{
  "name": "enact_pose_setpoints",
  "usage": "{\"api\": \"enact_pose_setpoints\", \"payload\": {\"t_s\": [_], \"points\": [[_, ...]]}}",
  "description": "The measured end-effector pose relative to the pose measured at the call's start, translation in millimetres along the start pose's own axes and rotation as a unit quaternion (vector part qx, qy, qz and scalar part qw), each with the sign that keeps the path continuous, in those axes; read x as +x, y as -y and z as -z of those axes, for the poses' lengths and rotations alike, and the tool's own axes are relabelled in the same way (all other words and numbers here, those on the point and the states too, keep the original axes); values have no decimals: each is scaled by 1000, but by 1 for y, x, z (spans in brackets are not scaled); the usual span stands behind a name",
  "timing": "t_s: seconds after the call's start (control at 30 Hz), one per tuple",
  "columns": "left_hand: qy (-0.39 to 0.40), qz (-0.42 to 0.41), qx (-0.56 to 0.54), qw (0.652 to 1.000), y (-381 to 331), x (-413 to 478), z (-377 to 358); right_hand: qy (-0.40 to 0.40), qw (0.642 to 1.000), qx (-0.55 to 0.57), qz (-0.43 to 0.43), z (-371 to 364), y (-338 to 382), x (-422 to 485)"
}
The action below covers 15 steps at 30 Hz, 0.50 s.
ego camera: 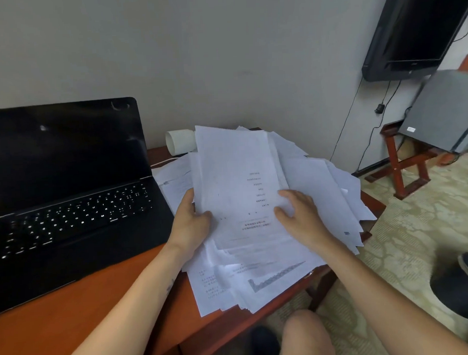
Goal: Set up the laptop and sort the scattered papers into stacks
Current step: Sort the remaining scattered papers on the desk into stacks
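A black laptop (67,190) stands open on the left of the wooden desk (59,313), its screen dark and its keys lit. To its right lies a loose heap of white printed papers (272,277), some hanging over the desk's front and right edges. My left hand (190,222) grips the left edge of a thick bundle of sheets (235,177) lifted off the heap, thumb on top. My right hand (300,214) holds the bundle's right side, fingers curled over the top sheet.
A white paper roll (179,142) and a white cable lie behind the papers by the wall. A black monitor (419,27) hangs at upper right above a grey box (444,111) on a red wooden stand. A black bin (463,288) sits on the carpet at right.
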<state>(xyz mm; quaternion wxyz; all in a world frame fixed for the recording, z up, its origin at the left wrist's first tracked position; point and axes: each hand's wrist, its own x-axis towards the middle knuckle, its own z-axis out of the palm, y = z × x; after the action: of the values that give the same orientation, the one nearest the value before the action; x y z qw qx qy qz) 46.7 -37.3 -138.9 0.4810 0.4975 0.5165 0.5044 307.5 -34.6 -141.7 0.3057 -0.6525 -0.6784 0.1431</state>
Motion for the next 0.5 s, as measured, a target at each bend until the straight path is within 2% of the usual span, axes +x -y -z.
{"api": "enact_pose_setpoints", "payload": {"t_s": [0.07,0.13,0.23,0.33,0.5], "points": [[-15,-16,8,1000,-1,1,7,-8,996,73,-57,4,4,17],[-23,-30,7,999,-1,2,11,-20,976,192,-99,8,8,30],[-26,-62,5,998,-3,2,12,-46,951,286,-105,12,11,40],[-39,-84,6,996,-4,1,10,-13,942,316,-110,11,18,36],[-40,-79,14,996,3,3,10,54,946,304,-97,2,26,28]]}}
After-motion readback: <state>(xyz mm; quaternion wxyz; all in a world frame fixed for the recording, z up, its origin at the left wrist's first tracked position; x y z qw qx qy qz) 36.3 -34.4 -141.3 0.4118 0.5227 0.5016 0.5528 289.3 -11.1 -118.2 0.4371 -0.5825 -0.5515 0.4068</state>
